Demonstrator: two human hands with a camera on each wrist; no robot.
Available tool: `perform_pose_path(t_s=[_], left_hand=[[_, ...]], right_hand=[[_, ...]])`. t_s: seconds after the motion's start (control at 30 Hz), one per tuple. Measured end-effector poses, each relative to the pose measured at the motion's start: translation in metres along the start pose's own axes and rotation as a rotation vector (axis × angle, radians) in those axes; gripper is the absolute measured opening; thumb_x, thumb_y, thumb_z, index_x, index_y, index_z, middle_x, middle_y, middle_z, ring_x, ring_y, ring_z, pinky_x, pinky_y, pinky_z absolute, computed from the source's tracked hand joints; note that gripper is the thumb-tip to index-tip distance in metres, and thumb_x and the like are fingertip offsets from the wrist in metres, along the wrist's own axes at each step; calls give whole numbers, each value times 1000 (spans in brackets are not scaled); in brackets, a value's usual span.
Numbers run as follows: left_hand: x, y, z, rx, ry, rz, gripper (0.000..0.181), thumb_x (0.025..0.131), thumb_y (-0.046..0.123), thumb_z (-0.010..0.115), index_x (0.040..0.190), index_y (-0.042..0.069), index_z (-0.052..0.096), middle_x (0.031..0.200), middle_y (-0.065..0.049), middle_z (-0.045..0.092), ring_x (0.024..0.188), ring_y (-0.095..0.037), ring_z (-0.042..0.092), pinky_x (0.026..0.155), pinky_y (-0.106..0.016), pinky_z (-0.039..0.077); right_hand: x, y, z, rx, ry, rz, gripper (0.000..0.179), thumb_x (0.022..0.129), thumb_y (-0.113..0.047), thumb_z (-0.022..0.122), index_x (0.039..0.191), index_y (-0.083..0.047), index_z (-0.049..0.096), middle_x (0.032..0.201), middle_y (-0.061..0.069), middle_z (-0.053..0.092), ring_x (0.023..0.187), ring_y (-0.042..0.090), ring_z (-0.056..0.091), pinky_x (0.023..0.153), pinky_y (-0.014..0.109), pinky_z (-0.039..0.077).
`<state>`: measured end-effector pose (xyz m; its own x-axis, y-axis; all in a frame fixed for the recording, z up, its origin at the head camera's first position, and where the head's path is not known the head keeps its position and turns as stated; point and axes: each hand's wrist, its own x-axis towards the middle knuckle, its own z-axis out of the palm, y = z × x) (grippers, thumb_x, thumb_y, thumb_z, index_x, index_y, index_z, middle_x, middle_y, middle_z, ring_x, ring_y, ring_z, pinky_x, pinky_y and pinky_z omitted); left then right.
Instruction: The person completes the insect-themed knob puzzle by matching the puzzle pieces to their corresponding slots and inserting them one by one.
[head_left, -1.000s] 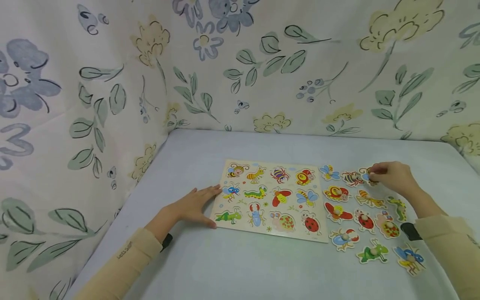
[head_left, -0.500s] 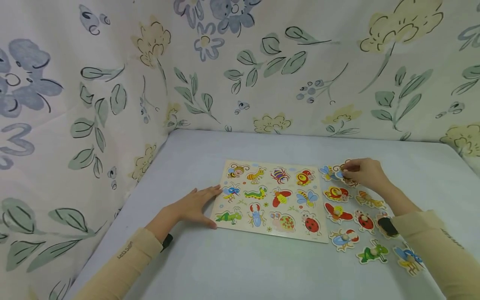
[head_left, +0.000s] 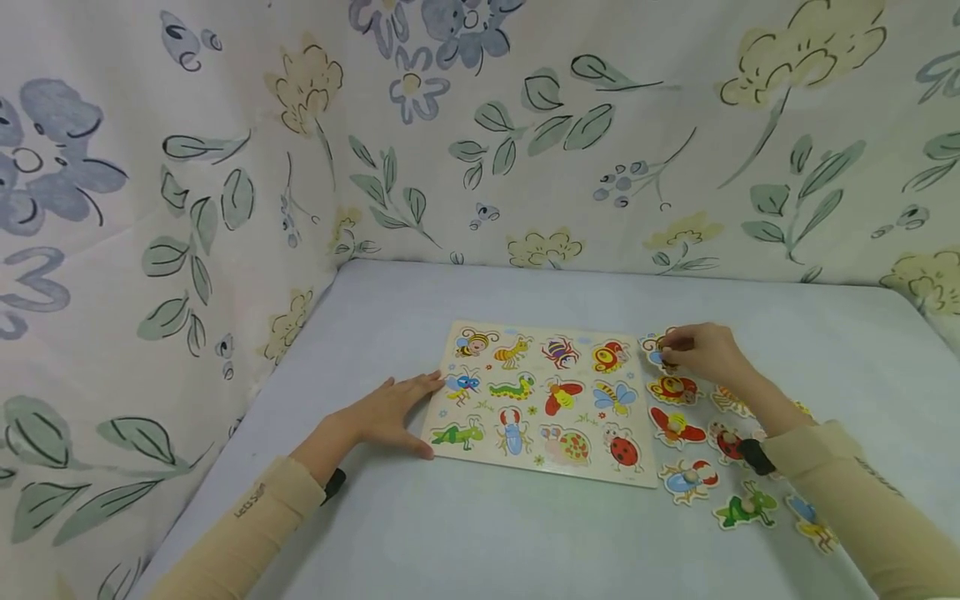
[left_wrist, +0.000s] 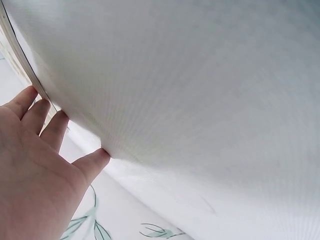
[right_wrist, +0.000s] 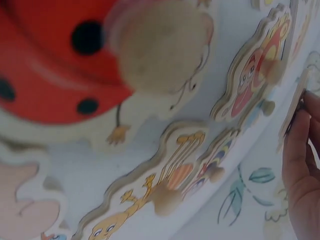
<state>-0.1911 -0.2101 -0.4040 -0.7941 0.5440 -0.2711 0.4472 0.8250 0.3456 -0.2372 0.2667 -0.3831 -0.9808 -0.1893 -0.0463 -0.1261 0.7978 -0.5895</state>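
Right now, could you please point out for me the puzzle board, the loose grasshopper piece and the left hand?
Puzzle board (head_left: 539, 398): head view, bare face near its middle.
Loose grasshopper piece (head_left: 747, 505): head view, its knob.
Left hand (head_left: 386, 412): head view, back of the hand.

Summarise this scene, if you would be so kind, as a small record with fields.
Base: cream rectangular wooden puzzle board with printed creatures, three rows of four
Left grip: bare hand touching the board's left edge
Right grip: bare hand pinching a flat wooden insect-shaped piece, partly hidden
Loose: colourful knobbed wooden pieces, right of the board
Backdrop: white floral fabric
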Motion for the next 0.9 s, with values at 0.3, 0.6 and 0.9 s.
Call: perform_pose_path(t_s=[0.3,0.6,0.9], left_hand=[[1,1,0,6,-2,-2,107,72,59,77,154,10,28,160,-7,23,145,-30,23,112,-66,17],[0,1,-2,1,4,5,107,72,59,77,153,10,29,160,-7,23,145,-31,23,112,-66,16],[-2,1,-1,-5,7,7,107,71,58,78,153,10,30,160,-7,24,145,-31,23,112,-66,16]], right_hand=[[5,-14,14,-7,16,-35,21,91,-8,66,102,10,68,96,24,67,83,31,60,76,44,55],[14,-26,26,9,30,-96,17,89,-6,67,98,8,70,94,20,67,81,28,60,70,34,51],[26,-39,44,50,45,-140,15,88,-6,69,96,6,71,93,19,69,82,29,63,74,42,53]])
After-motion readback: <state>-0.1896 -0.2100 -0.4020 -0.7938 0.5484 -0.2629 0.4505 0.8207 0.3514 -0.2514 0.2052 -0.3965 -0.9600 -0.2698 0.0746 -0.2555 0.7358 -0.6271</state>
